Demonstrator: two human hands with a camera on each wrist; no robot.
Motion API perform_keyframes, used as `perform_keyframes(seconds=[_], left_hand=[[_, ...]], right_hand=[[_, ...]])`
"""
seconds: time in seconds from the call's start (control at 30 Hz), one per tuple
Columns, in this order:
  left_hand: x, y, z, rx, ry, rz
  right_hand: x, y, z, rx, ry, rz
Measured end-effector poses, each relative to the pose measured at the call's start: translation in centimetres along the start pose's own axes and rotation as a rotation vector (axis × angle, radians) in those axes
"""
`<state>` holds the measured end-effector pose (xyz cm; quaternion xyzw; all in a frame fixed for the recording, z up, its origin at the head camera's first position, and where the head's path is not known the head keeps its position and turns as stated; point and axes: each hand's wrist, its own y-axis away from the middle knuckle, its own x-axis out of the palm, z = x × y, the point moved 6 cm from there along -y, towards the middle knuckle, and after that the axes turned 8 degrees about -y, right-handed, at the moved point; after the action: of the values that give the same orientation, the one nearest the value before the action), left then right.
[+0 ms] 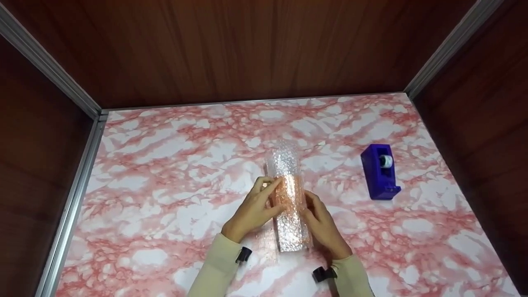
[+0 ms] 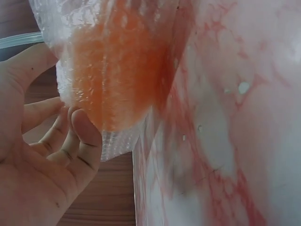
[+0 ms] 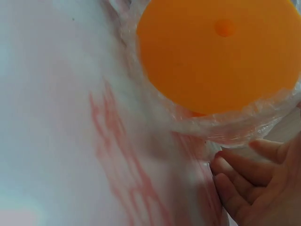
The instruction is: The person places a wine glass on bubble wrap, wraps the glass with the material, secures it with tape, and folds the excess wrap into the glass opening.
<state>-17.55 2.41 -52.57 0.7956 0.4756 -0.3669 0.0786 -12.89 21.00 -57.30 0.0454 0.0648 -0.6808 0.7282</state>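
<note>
An orange object with a round, flat end and a small central nub lies rolled inside clear bubble wrap on the marbled table. Its orange side shows through the wrap in the left wrist view. My left hand holds the bundle's left side, thumb and index finger over the top; the left wrist view shows curled fingers at the wrap's edge. From the right side, my right hand grips the bundle, thumb near the top. In the right wrist view, its curled fingers are beside the wrap.
A purple tape dispenser with a roll of tape stands to the right of the bundle. Dark wood-grain panels with metal frame strips enclose the pink-and-white table at the back and sides.
</note>
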Motion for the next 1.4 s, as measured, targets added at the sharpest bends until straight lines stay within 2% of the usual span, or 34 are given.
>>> perform_keyframes(seconds=[0.17,0.33,0.4,0.63,0.8,0.93,1.17,1.3,1.4], left_hand=[[-0.4,0.0,-0.2,0.063,-0.115,-0.044],[-0.6,-0.2,-0.2,0.116,-0.181,-0.026],[-0.7,-0.4,0.1,0.119,-0.18,-0.015],[-0.6,-0.6,1.3,0.098,-0.082,0.002],[-0.4,-0.7,1.3,0.074,-0.12,-0.001],[-0.3,-0.8,1.1,0.057,-0.149,0.012],[-0.2,-0.9,0.7,0.043,-0.159,0.036],[-0.1,-0.9,0.8,0.027,-0.16,0.049],[0.0,-1.0,0.9,0.014,-0.163,0.055]], right_hand=[[-0.1,0.0,0.3,-0.017,0.069,-0.019],[-0.2,0.1,0.3,-0.012,0.15,-0.022],[-0.2,0.1,0.2,-0.003,0.148,-0.025],[-0.4,0.1,0.1,0.01,0.12,-0.031],[-0.7,0.0,0.3,-0.003,0.049,0.004],[-1.5,0.0,0.7,-0.037,0.075,0.0],[-5.1,-0.1,2.5,-0.1,0.239,-0.09],[-7.4,0.2,4.1,-0.181,0.454,-0.152],[-9.3,0.5,5.6,-0.302,0.634,-0.215]])
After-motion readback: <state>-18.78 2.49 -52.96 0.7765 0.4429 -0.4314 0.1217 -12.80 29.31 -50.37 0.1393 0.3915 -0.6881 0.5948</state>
